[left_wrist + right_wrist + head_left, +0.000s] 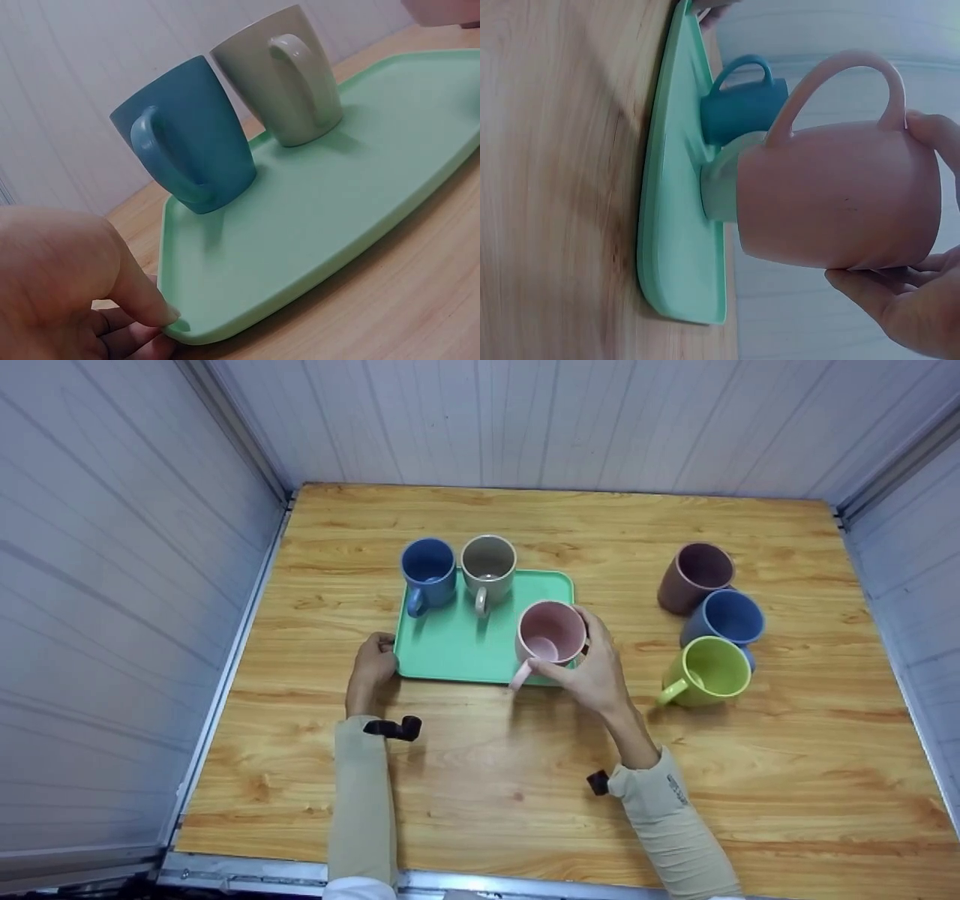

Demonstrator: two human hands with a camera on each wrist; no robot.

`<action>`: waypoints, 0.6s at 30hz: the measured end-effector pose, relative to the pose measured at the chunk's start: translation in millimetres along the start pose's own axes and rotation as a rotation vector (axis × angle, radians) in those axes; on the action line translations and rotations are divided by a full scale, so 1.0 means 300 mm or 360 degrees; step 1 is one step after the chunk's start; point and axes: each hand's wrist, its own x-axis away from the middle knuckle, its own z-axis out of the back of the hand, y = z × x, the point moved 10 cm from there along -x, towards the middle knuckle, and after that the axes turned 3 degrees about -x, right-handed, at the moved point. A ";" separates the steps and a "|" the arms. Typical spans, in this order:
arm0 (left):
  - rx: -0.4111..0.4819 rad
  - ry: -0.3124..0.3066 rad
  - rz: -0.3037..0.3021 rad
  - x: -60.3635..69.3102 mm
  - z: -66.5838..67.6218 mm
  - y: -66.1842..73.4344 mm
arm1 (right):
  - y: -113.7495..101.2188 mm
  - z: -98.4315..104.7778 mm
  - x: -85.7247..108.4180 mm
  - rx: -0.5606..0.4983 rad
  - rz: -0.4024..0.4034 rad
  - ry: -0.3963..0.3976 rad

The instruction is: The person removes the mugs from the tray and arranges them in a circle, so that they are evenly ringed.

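Note:
A pink mug (551, 634) hangs above the right part of the green tray (450, 652), gripped near its rim by my right hand (596, 671). The right wrist view shows a gap between that pink mug (840, 199) and the tray (679, 262). My left hand (373, 664) is at the tray's near left corner; in the left wrist view the thumb (146, 292) lies on the rim with fingers curled below. Upright on the tray's far left part stand a blue mug (430, 574) and, beside it, a grey-beige mug (489, 566), handles facing me.
To the right, on the wooden table (480, 780), a brown-purple mug (682, 581), a second blue mug (724, 615) and a yellow-green mug (705, 675) stand close together. Panelled walls (480, 427) enclose the table at the back and sides.

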 end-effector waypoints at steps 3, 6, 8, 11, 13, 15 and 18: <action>0.0013 -0.0006 0.0005 0.003 -0.002 0.000 | 0.021 0.029 0.002 -0.0009 -0.0028 0.0027; 0.0028 -0.0008 0.0009 0.009 -0.004 -0.001 | 0.039 0.062 0.001 0.0038 -0.0057 0.0057; 0.0033 -0.0011 0.0013 0.011 -0.004 -0.003 | 0.052 0.084 -0.001 0.0085 -0.0085 0.0067; 0.0025 -0.0019 0.0000 0.009 -0.006 -0.001 | 0.080 0.117 -0.007 0.0152 -0.0150 0.0070; 0.0010 -0.0028 -0.0006 0.008 -0.006 0.001 | 0.098 0.142 -0.010 0.0177 -0.0192 0.0075; -0.0007 -0.0034 -0.0016 0.006 -0.005 0.003 | 0.121 0.164 -0.013 0.0198 -0.0237 0.0080; -0.0019 -0.0031 -0.0016 0.005 -0.002 0.004 | 0.152 0.195 -0.016 0.0242 -0.0292 0.0103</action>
